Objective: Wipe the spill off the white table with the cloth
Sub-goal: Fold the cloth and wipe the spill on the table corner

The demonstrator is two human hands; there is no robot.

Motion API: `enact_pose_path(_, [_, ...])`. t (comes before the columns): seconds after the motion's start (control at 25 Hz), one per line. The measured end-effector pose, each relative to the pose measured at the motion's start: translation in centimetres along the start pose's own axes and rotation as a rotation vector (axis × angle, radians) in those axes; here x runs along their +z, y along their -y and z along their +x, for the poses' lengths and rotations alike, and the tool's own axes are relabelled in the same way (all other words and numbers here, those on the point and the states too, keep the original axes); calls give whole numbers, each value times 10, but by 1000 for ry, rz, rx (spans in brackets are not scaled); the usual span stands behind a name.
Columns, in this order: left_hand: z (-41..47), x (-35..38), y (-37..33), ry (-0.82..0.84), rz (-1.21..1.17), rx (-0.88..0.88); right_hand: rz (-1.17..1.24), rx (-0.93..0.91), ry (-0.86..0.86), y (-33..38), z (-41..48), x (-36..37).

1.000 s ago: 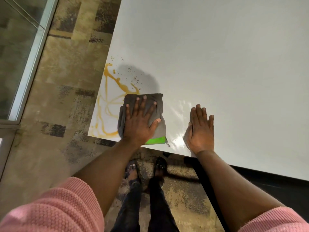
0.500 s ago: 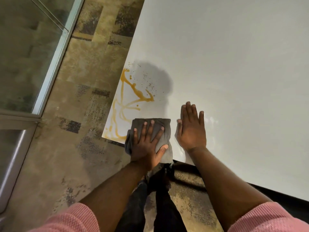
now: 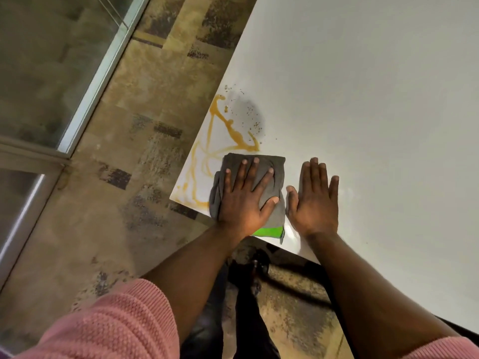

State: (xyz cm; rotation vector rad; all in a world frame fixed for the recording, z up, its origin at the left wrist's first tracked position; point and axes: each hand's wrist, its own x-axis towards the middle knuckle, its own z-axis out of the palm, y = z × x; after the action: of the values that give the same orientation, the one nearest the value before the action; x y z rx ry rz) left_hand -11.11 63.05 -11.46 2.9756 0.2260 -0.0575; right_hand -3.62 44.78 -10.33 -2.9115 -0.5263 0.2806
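A streaky orange-brown spill (image 3: 234,132) with small specks around it lies near the front left corner of the white table (image 3: 363,99). Just below the spill's lower curl sits a folded grey cloth (image 3: 278,167) with a green edge showing at its near side. My left hand (image 3: 243,200) lies flat on the cloth, fingers spread, pressing it onto the table. Thin orange streaks run to the left of the cloth, down to the table's edge. Beside the cloth on the right, my right hand (image 3: 315,200) rests palm down on bare table, its thumb almost touching the cloth.
The table's corner (image 3: 172,198) and near edge are close to the cloth. Patterned carpet (image 3: 145,156) lies to the left. A glass partition with a metal frame (image 3: 103,71) stands at far left. My legs and feet (image 3: 248,275) are under the near edge.
The cloth under my left hand slid toward the near edge, then back up to the spill's lower curl. My right hand now sits closer to the cloth. The view shifted.
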Motion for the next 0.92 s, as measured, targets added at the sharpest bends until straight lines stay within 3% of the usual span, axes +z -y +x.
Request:
enact_pose_path(0.28, [-83, 1, 7, 37, -33, -170, 52, -98, 51, 59, -13, 10])
enact_pose_path(0.64, [-55, -15, 91, 28, -4, -335, 26, -57, 23, 62, -16, 20])
enact_pose_path(0.92, [-58, -11, 72, 66, -55, -336, -7, -93, 9, 53, -19, 15])
